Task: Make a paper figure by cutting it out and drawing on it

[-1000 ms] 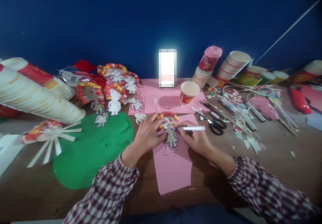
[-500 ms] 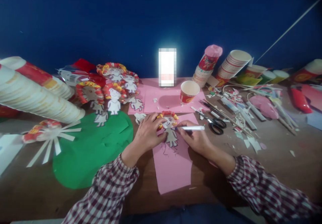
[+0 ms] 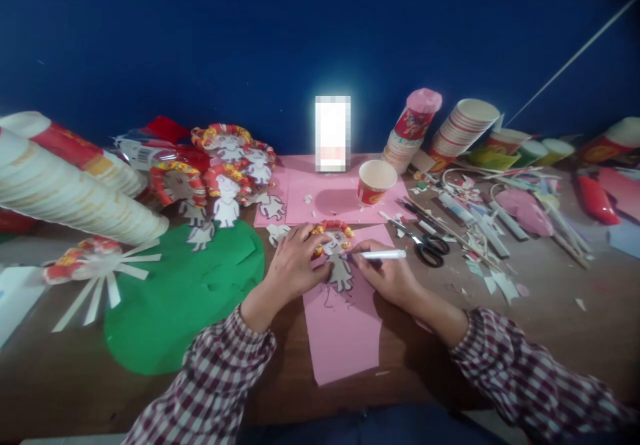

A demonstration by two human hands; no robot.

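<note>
A small paper doll (image 3: 338,253) with a red and yellow curled rim lies on a pink sheet (image 3: 344,331) in front of me. My left hand (image 3: 296,265) presses down on the doll's left side with bent fingers. My right hand (image 3: 386,275) is closed round a white pen (image 3: 383,255), whose tip touches the doll's right side. Both arms wear checked sleeves.
Black scissors (image 3: 425,245) lie just right of the pen. A paper cup (image 3: 376,183) stands behind on more pink paper. Finished dolls (image 3: 227,178) and a green paper shape (image 3: 185,291) sit at left, cup stacks (image 3: 463,131) and scraps at right, and a long cup stack (image 3: 65,185) at far left.
The pen tip has crept slightly left along the doll. Both hands otherwise stay where they were.
</note>
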